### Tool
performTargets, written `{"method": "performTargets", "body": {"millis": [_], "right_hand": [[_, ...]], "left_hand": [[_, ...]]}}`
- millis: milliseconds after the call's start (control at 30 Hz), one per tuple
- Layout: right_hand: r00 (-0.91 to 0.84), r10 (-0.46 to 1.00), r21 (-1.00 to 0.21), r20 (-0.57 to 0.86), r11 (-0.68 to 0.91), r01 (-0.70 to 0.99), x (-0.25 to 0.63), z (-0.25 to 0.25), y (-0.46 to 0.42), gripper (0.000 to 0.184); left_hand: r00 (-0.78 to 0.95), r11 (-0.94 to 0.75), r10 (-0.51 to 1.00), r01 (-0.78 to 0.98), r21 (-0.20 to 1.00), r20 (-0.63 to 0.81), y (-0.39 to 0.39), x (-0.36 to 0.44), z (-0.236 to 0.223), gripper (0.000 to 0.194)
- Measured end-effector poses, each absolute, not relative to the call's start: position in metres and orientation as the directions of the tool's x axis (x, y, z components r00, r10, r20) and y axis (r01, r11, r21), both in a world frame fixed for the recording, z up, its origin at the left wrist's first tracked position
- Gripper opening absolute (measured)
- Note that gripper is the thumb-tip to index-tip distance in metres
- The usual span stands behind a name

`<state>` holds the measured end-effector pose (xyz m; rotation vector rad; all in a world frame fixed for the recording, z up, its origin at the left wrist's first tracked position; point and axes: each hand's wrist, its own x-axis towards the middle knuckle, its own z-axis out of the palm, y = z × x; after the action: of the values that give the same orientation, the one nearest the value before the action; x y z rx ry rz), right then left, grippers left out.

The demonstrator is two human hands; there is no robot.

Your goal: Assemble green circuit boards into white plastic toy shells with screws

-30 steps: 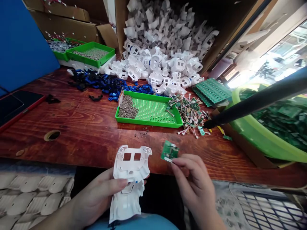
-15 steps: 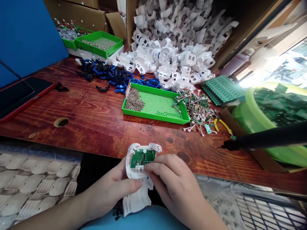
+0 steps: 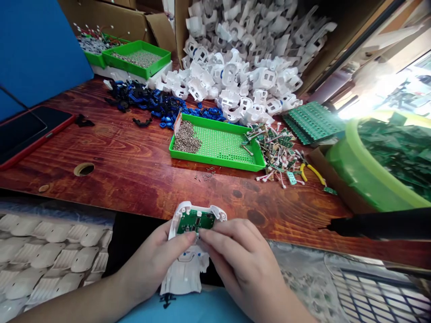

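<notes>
A white plastic housing is held low in front of me, just off the table's near edge. Inside its upper part sits a green circuit board. My left hand is closed round the housing's left side, its thumb reaching over the lower edge of the board. My right hand has its fingers pinched at the board's lower edge, beside the left thumb tip. Whatever lies between those fingertips is hidden. Small blue spots show on the housing below the thumb.
A green tray of small screws lies mid-table, with loose screws in front. Wired boards and yellow-handled pliers lie to its right. A black rod-like tool juts in from the right, before a green tub. White housings pile up behind.
My left thumb has moved up and right onto the board's lower edge, near the right fingertips. The housing has tilted and its lower part shifted left. The black tool appears lower and further right.
</notes>
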<state>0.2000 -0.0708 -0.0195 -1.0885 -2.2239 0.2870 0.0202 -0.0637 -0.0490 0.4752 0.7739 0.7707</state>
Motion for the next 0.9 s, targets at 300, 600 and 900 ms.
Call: {"method": "performTargets", "body": {"millis": [300,600,900], "right_hand": [[-0.195,0.96,-0.976,-0.2,-0.177,0.128,0.204,-0.032,-0.068,0.03],[-0.203,0.925,-0.946,-0.322,-0.325,0.02,0.194,-0.029,-0.059,0.019],[-0.276,0.919,-0.959,-0.281,-0.278,0.052,0.19,-0.034,-0.055,0.019]], "left_hand": [[0.288,0.616,0.783,-0.479,0.625,-0.551,-0.067,0.031,-0.042,0.031],[0.184,0.543,0.84,-0.283,0.791,-0.511,-0.075,0.028,-0.041,0.043],[0.215,0.582,0.813,-0.279,0.764,-0.541,-0.065,0.02,-0.039,0.043]]}}
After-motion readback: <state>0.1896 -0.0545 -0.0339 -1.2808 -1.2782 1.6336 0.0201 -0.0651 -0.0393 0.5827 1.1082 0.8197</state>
